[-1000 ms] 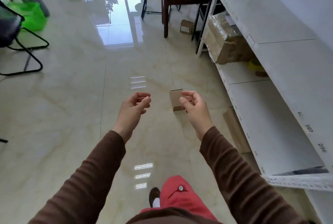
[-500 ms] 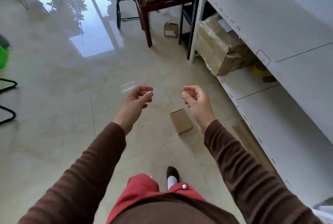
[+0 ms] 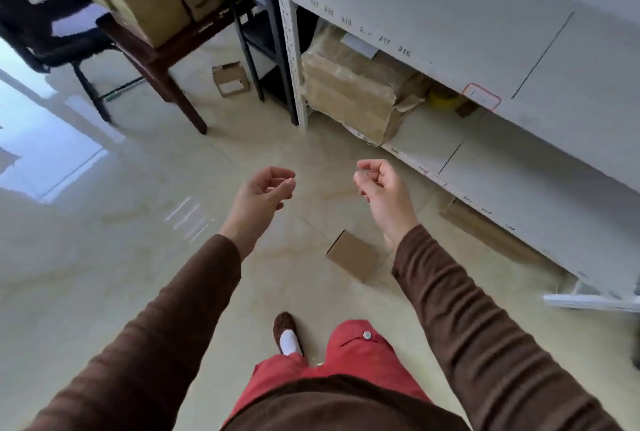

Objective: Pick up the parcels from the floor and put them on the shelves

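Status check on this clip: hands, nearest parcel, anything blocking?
Left hand and right hand empty, fingers loosely curled. Small parcel on floor, below right hand, untouched. Second parcel on floor by wooden table. Nothing in the way.

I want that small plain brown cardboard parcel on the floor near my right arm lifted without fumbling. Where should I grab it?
Probably from above with the right hand, pinching the two long side faces of the small brown cardboard parcel. It lies flat on the tile floor, top face clear, nothing touching it; both hands look empty.
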Demonstrator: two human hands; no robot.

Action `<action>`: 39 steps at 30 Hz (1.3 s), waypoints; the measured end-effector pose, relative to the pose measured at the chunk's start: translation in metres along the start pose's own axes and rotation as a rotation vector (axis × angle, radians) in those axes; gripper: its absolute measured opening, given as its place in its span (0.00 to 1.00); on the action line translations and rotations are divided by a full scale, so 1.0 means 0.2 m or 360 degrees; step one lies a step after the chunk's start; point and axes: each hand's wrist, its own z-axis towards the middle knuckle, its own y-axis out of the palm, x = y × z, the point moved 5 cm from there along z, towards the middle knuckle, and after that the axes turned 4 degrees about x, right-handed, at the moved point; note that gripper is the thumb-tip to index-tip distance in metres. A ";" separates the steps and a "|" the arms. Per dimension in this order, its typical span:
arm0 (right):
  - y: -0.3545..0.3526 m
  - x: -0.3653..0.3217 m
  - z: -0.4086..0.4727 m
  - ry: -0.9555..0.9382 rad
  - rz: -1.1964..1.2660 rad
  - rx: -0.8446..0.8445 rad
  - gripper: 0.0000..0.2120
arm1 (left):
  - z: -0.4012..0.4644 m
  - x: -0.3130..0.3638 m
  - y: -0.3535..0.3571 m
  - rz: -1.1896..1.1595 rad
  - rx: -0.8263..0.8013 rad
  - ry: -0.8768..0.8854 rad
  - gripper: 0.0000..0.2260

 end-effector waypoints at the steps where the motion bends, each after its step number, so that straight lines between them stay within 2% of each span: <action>1: 0.02 -0.01 0.03 0.0010 0.0008 0.0063 0.08 | 0.09 0.04 0.00 0.0034 -0.0064 0.0015 0.05; 9: -0.09 0.05 0.25 0.0153 0.0165 0.0587 0.09 | 0.61 0.29 0.36 0.0288 -0.0588 0.0183 0.04; 16: -0.17 0.06 0.40 0.0338 0.0393 0.0890 0.10 | 0.86 0.47 0.73 0.0447 -0.0989 0.0269 0.05; 22: -0.25 0.11 0.35 0.0439 0.0623 0.1409 0.08 | 0.95 0.54 1.04 0.0631 -0.1441 0.0357 0.06; 26: -0.21 0.15 0.27 0.0479 0.0731 0.1805 0.10 | 0.95 0.54 1.20 0.0804 -0.1816 0.0432 0.08; 30: -0.07 0.18 0.19 0.0538 0.0816 0.2151 0.09 | 0.92 0.51 1.28 0.0959 -0.2168 0.0533 0.04; 35: 0.17 0.28 0.08 0.0622 0.0931 0.2417 0.09 | 0.87 0.37 1.26 0.1094 -0.2452 0.0554 0.06; 39: 0.32 0.45 0.02 0.0706 0.1059 0.2568 0.07 | 0.90 0.17 1.22 0.1186 -0.2551 0.0590 0.05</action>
